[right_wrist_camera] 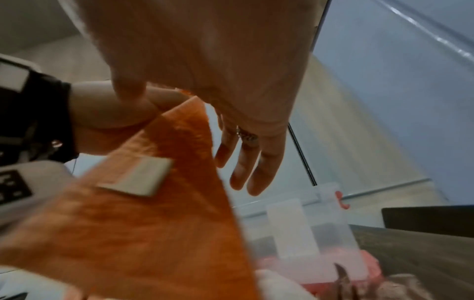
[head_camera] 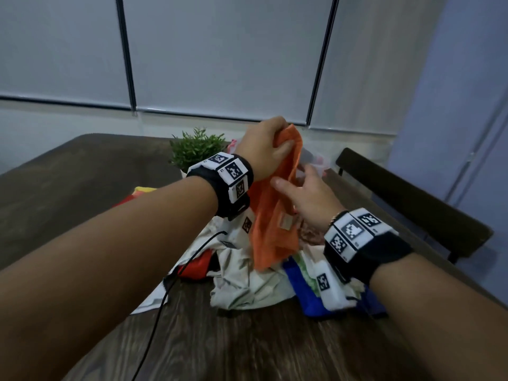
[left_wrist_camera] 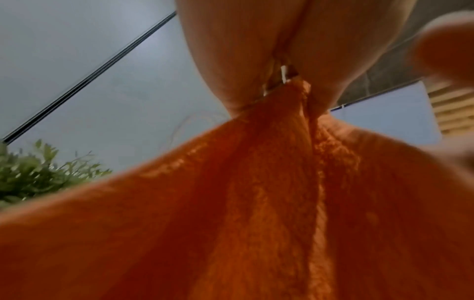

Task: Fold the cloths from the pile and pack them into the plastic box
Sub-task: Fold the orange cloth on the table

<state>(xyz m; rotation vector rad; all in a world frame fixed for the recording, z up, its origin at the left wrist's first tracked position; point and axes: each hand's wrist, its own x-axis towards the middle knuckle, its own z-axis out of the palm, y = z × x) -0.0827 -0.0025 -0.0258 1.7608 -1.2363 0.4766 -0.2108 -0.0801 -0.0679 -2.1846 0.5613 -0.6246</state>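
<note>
From your head view, the translucent plastic box (head_camera: 316, 160) at the far side is mostly hidden behind the hanging orange terry cloth (head_camera: 275, 210) and your right hand (head_camera: 308, 199), so you cannot tell what lies inside. Your right wrist view shows that box (right_wrist_camera: 330, 229) only as a blur. Your left hand (head_camera: 264, 147) covers the cloth's top edge. In your left wrist view the cloth (left_wrist_camera: 231, 223) is blurred and runs off the near edge, hiding the heap of mixed cloths (head_camera: 247, 284).
</note>
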